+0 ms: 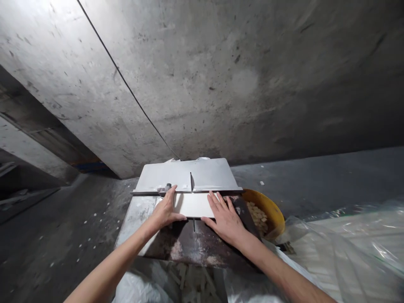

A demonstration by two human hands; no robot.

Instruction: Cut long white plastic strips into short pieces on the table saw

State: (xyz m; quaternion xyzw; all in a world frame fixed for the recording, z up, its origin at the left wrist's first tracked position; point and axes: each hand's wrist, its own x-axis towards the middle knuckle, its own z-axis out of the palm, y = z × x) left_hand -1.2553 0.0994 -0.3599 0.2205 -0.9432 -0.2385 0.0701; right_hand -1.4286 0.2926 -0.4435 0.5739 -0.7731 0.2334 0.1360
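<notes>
A white rectangular board (192, 205) lies flat on the worn top of a table saw (186, 248), its far edge along a metal fence (217, 190). My left hand (164, 210) grips the board's left end, thumb at the near edge and forefinger reaching to the fence. Over the right end, my right hand (225, 216) holds the board, fingers spread on its upper face and thumb along the near edge. A thin dark blade (191, 181) shows in the slot just beyond the fence, between my hands. A small clamp knob (168, 186) sits by my left fingertips.
A yellow bucket (277, 212) of small cut pieces stands right of the saw. Clear plastic sheeting (341, 252) covers a pale stack at the right. Offcut strips (195, 282) lie below the near edge. A concrete wall (221, 84) rises behind; white scraps dot the floor (78, 227).
</notes>
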